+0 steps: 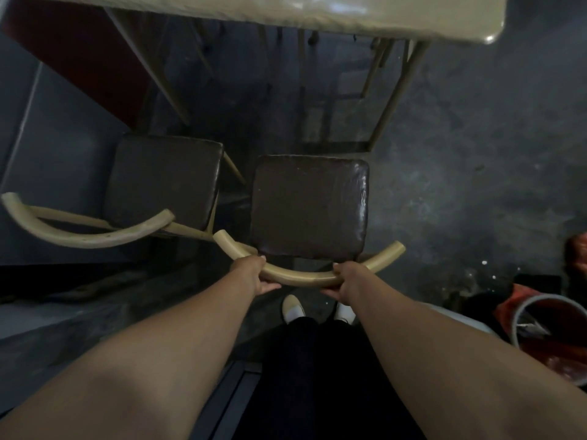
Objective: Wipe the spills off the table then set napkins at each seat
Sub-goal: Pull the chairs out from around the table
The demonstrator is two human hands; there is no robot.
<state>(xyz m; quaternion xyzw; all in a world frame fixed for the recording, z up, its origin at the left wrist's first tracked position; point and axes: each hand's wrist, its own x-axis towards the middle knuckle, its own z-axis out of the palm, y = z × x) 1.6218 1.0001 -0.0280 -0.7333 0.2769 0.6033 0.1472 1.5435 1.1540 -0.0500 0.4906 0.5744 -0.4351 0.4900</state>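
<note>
While both arms reach down, left hand [254,276] and right hand [344,281] clamp the curved tan chair backrest [301,277]; glossy cream surface [349,14] lies ahead, spills seemingly out of view.

This looks like a plain eatery or canteen dining area: a cream glossy-topped table [349,14] on thin metal legs, with 2 matching chairs [311,204] with brown padded seats drawn up beside it. The floor [460,154] is bare, stained grey concrete, and a bucket [546,328] stands at the right.
</note>
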